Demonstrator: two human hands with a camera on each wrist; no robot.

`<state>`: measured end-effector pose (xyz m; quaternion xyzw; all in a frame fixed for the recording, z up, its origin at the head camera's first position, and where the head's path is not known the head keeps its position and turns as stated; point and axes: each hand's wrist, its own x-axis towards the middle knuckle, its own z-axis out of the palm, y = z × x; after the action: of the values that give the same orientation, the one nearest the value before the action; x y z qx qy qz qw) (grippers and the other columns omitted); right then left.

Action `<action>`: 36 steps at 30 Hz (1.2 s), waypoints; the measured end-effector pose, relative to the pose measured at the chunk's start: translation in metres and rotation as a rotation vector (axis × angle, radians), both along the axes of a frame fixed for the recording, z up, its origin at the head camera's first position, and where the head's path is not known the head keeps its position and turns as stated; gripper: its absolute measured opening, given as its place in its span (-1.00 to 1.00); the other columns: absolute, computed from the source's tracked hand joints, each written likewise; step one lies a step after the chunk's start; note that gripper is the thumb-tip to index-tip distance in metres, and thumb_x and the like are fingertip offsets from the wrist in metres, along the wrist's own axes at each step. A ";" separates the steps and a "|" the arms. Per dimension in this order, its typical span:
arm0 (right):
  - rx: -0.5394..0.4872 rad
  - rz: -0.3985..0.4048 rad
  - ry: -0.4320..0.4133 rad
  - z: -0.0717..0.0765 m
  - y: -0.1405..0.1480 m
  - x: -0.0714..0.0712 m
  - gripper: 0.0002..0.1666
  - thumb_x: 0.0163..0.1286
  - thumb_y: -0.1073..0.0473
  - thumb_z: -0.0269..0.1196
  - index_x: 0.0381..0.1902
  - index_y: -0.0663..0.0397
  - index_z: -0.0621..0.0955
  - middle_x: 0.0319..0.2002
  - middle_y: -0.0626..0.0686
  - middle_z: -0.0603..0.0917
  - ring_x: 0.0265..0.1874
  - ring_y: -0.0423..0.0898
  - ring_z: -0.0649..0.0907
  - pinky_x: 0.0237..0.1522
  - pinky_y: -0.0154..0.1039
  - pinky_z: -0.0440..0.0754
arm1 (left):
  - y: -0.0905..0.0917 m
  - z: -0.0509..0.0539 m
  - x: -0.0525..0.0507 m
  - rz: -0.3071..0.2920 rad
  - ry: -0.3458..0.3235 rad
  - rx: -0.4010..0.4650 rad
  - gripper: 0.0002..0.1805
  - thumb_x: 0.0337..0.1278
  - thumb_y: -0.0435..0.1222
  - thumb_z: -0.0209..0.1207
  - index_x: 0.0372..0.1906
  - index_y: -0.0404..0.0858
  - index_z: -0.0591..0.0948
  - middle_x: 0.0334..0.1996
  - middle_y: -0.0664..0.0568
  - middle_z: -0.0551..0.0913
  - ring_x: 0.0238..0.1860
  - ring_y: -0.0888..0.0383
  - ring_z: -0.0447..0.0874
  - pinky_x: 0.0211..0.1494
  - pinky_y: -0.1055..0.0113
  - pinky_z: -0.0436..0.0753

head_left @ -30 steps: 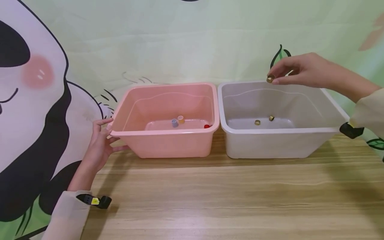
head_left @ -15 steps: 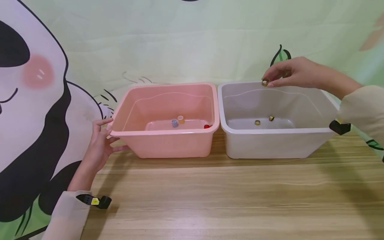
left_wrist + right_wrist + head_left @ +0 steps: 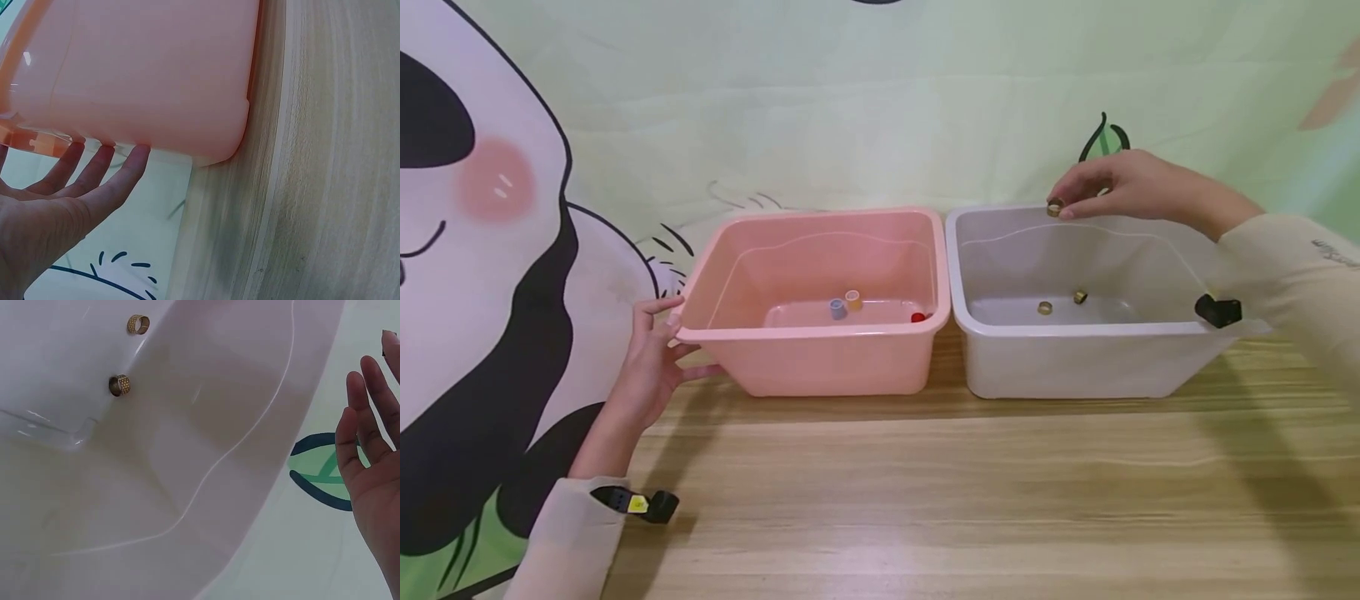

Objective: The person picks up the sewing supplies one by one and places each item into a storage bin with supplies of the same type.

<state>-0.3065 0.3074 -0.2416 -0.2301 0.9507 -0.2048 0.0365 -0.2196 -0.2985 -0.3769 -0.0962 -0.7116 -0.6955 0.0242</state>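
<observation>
In the head view, my right hand [image 3: 1123,192] pinches a gold-coloured ring [image 3: 1055,207] between thumb and fingertips, above the back rim of the grey bin [image 3: 1067,362]. Two more gold rings lie on that bin's floor: a flat-lying ring [image 3: 1044,307] and a tilted ring [image 3: 1080,297]; their patterned bands show in the right wrist view. My left hand [image 3: 651,362] touches the left side of the pink bin [image 3: 835,362], near its rim. Extended fingers [image 3: 115,184] meet the bin's outer wall in the left wrist view.
Inside the pink bin are a blue-grey small cylinder [image 3: 837,309], an orange small cylinder [image 3: 853,299] and a red piece [image 3: 917,317], partly hidden by the front rim. Both bins stand side by side on a wooden table [image 3: 925,492], before a panda-print cloth [image 3: 820,125].
My right hand has moved left and slightly down with the ring still pinched, over the grey bin's back rim. The left hand and both bins have stayed in place.
</observation>
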 end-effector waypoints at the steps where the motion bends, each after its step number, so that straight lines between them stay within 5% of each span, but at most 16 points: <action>1: 0.000 -0.003 -0.005 0.000 -0.001 -0.002 -0.61 0.45 -0.09 0.30 0.16 -0.12 0.66 0.05 -0.02 0.74 -0.08 -0.41 0.61 0.04 -0.27 0.53 | 0.000 0.000 0.000 0.001 0.000 -0.001 -0.60 0.54 -0.04 -0.03 0.29 0.10 0.14 0.42 -0.04 0.21 0.08 0.10 0.67 -0.19 0.06 0.78; 6: -0.015 -0.030 -0.041 -0.002 -0.003 -0.010 -0.56 0.44 -0.10 0.32 0.18 -0.07 0.64 0.11 0.07 0.71 0.04 -0.17 0.62 0.20 0.03 0.49 | -0.001 0.000 0.000 0.000 -0.001 0.005 -0.61 0.54 -0.04 -0.03 0.29 0.10 0.15 0.41 -0.03 0.22 0.07 0.09 0.67 -0.19 0.05 0.78; 9: -0.007 -0.042 -0.049 -0.003 -0.005 -0.016 -0.53 0.43 -0.10 0.33 0.18 -0.04 0.64 0.12 0.10 0.70 0.07 -0.10 0.63 0.21 0.04 0.50 | -0.001 0.000 0.000 -0.007 0.001 0.007 -0.62 0.55 -0.06 -0.04 0.29 0.09 0.15 0.40 -0.02 0.23 0.06 0.10 0.67 -0.19 0.05 0.78; 15: -0.001 -0.052 -0.052 -0.005 -0.006 -0.029 -0.52 0.40 -0.12 0.36 0.17 -0.06 0.66 0.11 0.05 0.72 -0.10 -0.43 0.61 0.01 -0.34 0.54 | -0.001 0.000 0.000 -0.008 0.003 0.009 -0.63 0.55 -0.06 -0.04 0.28 0.09 0.16 0.40 -0.01 0.23 0.06 0.10 0.67 -0.18 0.03 0.77; 19: -0.026 -0.058 -0.059 -0.009 -0.004 -0.034 -0.53 0.37 -0.11 0.39 0.16 -0.06 0.68 0.07 0.02 0.74 -0.13 -0.45 0.61 -0.09 -0.47 0.51 | 0.000 0.000 0.000 -0.009 -0.002 0.014 -0.63 0.55 -0.07 -0.03 0.27 0.08 0.17 0.38 0.00 0.26 0.05 0.09 0.66 -0.18 0.02 0.77; 28: -0.006 -0.040 -0.028 -0.015 -0.012 -0.040 -0.53 0.40 -0.10 0.36 0.18 -0.04 0.69 0.15 0.10 0.68 0.05 -0.04 0.55 -0.04 -0.10 0.46 | 0.000 0.001 0.001 -0.004 0.002 -0.007 -0.62 0.55 -0.06 -0.03 0.28 0.08 0.16 0.38 -0.02 0.26 0.06 0.10 0.66 -0.18 0.01 0.77; 36: -0.003 -0.052 -0.022 -0.016 -0.017 -0.042 -0.53 0.39 -0.09 0.37 0.17 -0.03 0.70 0.14 0.12 0.68 0.05 -0.03 0.56 -0.05 -0.10 0.46 | 0.000 -0.002 0.002 -0.014 0.002 -0.004 -0.62 0.56 -0.06 -0.05 0.30 0.08 0.15 0.43 -0.03 0.19 0.09 0.09 0.65 -0.17 0.03 0.77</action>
<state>-0.3481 0.2904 -0.2579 -0.2032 0.9555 -0.2097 0.0414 -0.2180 -0.2989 -0.3785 -0.1019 -0.7123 -0.6941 0.0200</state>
